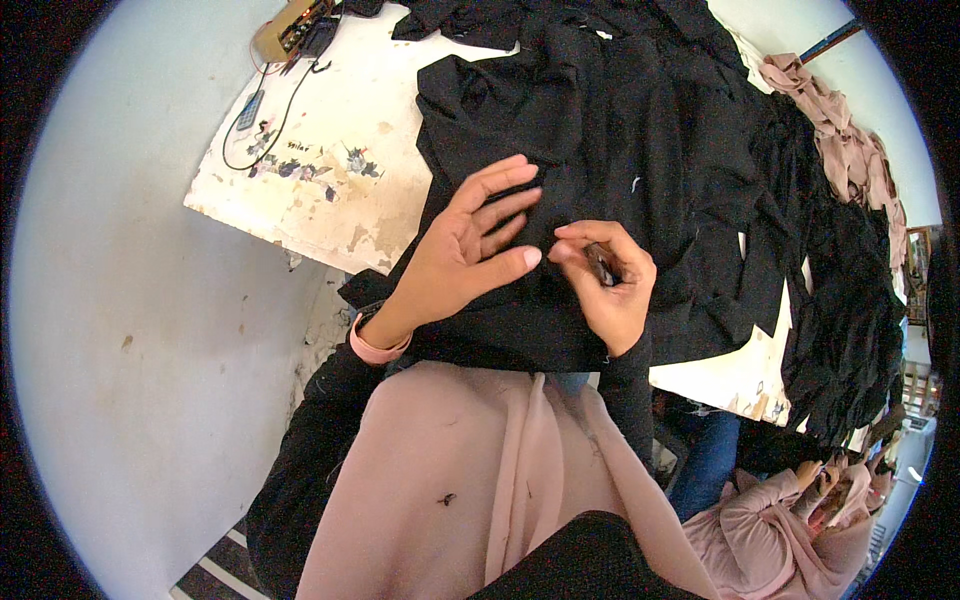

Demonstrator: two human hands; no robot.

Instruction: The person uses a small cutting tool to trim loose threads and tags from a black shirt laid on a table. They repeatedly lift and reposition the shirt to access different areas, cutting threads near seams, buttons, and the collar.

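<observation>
My left hand [465, 245] hovers over a spread of black cloth [620, 130], with its fingers stretched and apart and nothing in it. Close beside it, my right hand [610, 285] is curled, its thumb and forefinger pinched together. Something small and dark shows between its bent fingers, but I cannot make out what it is. The black cloth lies in loose folds under both hands and reaches the near edge of the table. A short pale thread [635, 184] rests on it. A pink band [378, 345] circles my left wrist.
The white table [330, 120] has worn, peeling patches. A brownish device [285, 30] with a dark cable stands at its far left. More black cloth [845, 320] and pinkish cloth [830, 125] are heaped to the right. Another person [780, 530] sits at lower right. A wall [150, 300] borders the left.
</observation>
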